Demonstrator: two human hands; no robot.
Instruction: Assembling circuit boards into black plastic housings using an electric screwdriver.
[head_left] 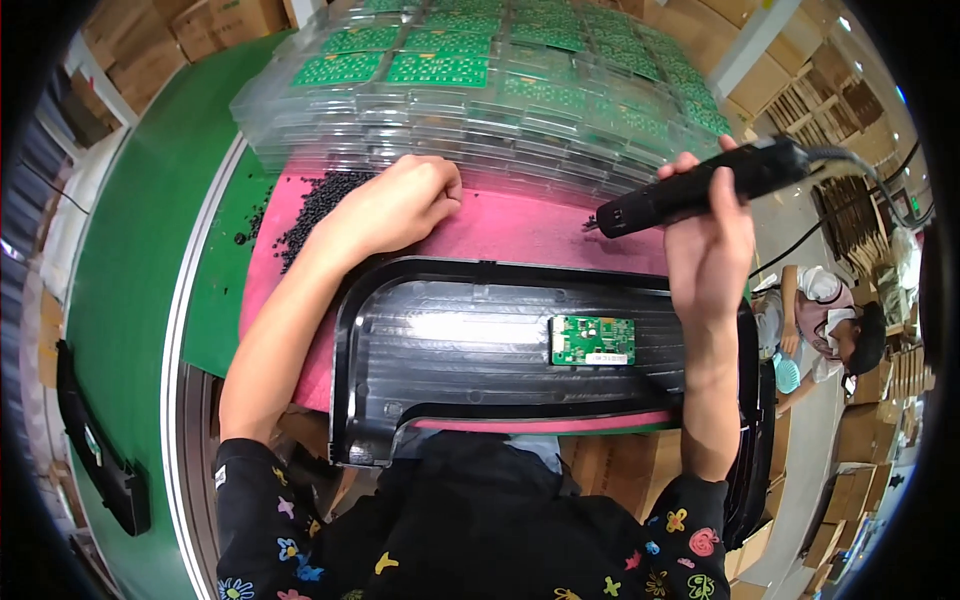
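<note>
My right hand (712,235) grips a black electric screwdriver (670,196), which lies almost level above the pink mat (525,212) with its bit end pointing left. A small dark cluster sits at that tip, too small to make out. Curled closed over the mat, my left hand (418,200) is beside a heap of small black screws (318,208); its fingertips are turned away, so what they hold is hidden. In front of me lies a black plastic panel (455,365), hollow side up. A green circuit board (593,342) rests inside it, right of the middle.
Stacked clear plastic trays (420,112) with green circuit boards stand behind the mat. A green conveyor belt (130,250) runs along the left, carrying another black plastic part (98,450). The screwdriver's cord (850,158) trails right. A co-worker (830,325) is at the right, near cardboard boxes.
</note>
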